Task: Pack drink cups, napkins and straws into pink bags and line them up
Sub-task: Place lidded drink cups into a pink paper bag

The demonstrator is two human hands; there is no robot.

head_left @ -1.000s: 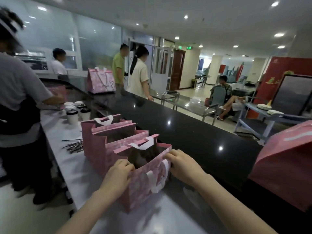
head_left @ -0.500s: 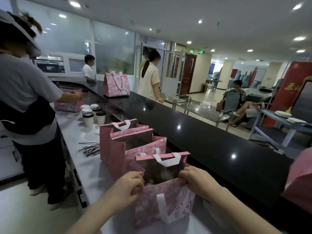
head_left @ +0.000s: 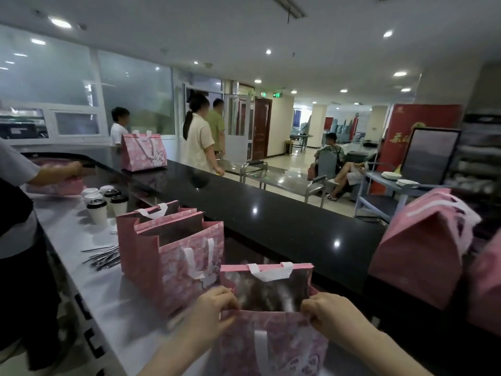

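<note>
Both hands on the nearest pink paper bag w/ white ribbon handles (head_left: 292,337), which stands at the near end of the pale grey worktop (head_left: 108,299), right up against the raised glossy black counter (head_left: 271,226). Left hand (head_left: 217,308) pinches the near top edge at the left corner, right hand (head_left: 328,313) pinches the same edge at the right corner, fingers curled over the rim. Bag mouth is open, but the inside is too blurry to tell what's in it.

Just behind it is a row of 3 more open pink paper bags (head_left: 173,256), touching each other. Left of those is a loose pile of thin dark straws (head_left: 104,257), and further back a cluster of white paper cups w/ lids (head_left: 98,213). Another person in a grey tee (head_left: 16,213) stands at the left, w/ a hand on another pink bag
</note>
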